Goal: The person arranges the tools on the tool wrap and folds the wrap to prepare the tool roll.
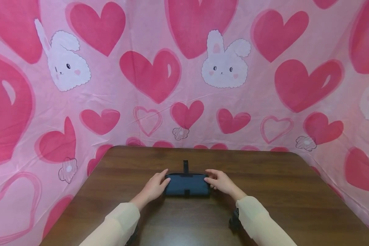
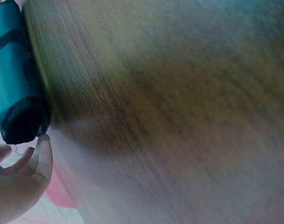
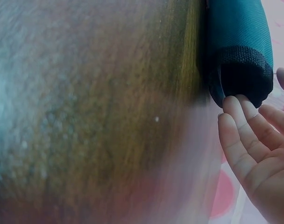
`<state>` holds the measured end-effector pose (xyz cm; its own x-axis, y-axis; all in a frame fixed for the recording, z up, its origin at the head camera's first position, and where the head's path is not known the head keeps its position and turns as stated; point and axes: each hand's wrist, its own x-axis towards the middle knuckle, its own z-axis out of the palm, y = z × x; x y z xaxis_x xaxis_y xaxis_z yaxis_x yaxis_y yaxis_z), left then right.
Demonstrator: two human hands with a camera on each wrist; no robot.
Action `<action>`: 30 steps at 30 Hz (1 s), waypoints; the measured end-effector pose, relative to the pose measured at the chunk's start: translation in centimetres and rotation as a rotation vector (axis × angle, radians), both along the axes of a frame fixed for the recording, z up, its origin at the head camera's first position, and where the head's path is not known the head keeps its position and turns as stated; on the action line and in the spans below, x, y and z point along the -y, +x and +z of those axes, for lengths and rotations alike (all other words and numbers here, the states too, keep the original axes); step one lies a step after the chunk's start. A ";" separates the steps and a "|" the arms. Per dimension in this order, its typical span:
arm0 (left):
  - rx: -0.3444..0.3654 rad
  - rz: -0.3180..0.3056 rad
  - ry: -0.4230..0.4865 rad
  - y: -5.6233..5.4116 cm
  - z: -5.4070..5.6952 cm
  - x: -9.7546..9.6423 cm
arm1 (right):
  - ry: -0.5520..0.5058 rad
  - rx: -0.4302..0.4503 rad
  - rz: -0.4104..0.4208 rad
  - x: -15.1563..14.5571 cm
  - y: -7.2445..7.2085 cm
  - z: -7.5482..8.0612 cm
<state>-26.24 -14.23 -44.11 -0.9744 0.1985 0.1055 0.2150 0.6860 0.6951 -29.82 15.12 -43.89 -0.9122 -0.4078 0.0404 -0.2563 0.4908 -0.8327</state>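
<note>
A dark blue rolled fabric pouch (image 1: 187, 186) with black edging lies crosswise on the brown wooden table (image 1: 184, 218). From its far side a short black strap (image 1: 186, 166) points away, and a small black tab sits at its near edge. My left hand (image 1: 155, 185) is at the pouch's left end; in the left wrist view a fingertip touches the rim of the hollow black end (image 2: 25, 122). At the other end, my right hand (image 1: 222, 182) touches the rim with extended fingertips (image 3: 230, 103), its thumb apart from the fabric in the right wrist view.
A pink cloth (image 1: 184, 92) printed with hearts and white rabbits hangs behind and beside the table. Dark devices (image 1: 234, 220) are worn at the wrists, below pale sleeves (image 1: 258, 218). The table's far edge (image 1: 203, 149) meets the cloth.
</note>
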 end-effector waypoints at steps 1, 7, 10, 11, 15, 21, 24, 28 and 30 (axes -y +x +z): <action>0.001 0.005 0.000 0.0 0.0 0.0 | 0.001 -0.003 -0.001 0.0 0.0 0.0; -0.001 0.020 -0.008 0.0 0.1 -0.1 | -0.002 -0.001 -0.005 -0.1 0.1 0.1; -0.003 0.023 -0.015 0.0 0.1 -0.1 | -0.006 0.003 -0.008 -0.1 0.1 0.1; -0.005 0.023 -0.017 0.0 0.1 -0.1 | -0.008 0.003 -0.008 -0.1 0.1 0.0; -0.004 0.034 -0.025 0.1 -0.1 -0.2 | -0.012 0.016 -0.001 0.1 -0.1 -0.3; -0.055 0.030 -0.013 0.0 -0.2 -0.3 | -0.018 0.027 0.008 0.1 -0.2 -0.6; -0.071 0.028 -0.002 -0.1 -0.2 -0.3 | -0.014 0.029 0.006 0.1 -0.2 -0.6; -0.067 0.036 -0.002 0.0 -0.1 -0.3 | -0.016 0.038 0.002 0.2 -0.2 -0.5; -0.070 0.038 -0.006 0.0 -0.1 -0.3 | -0.017 0.042 0.000 0.1 -0.1 -0.4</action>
